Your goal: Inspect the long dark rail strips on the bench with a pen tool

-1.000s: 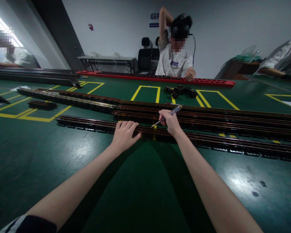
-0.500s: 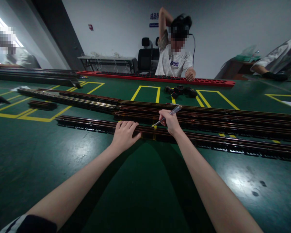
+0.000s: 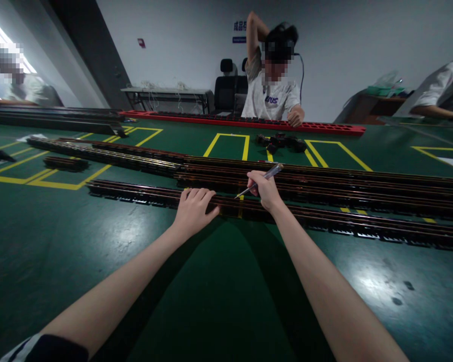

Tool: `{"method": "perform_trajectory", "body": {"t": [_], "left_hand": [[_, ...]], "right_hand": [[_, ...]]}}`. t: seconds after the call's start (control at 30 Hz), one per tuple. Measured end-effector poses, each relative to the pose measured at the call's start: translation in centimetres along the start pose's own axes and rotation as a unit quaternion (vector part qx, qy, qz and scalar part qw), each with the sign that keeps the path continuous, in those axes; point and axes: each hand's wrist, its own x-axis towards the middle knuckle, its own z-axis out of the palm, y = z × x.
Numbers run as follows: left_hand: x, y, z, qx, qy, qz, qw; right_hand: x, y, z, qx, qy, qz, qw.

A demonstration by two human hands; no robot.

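Left hand lay over near strip, finger grip unclear; right hand gripped screwdriver, tip at near strip; other strips beyond it; done/left couldn't be judged.

Black chair beside narrow table

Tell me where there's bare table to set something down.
The green table is bare before the front dark strip, left of the left forearm and between it and the right forearm. Behind that strip, long dark strips lie crowded.

Tabletop offers room nearside; dark strips block beyond.
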Motion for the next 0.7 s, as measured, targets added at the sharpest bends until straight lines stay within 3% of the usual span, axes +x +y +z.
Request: {"method": "perform_trajectory", "body": {"t": [0.7], "left_hand": [[-0.04,0.00,0.11,0.003,0.009,0.000,1.000]], "right_hand": [[0.01,-0.27,0.14,-0.004,0.002,0.007,1.000]]}}
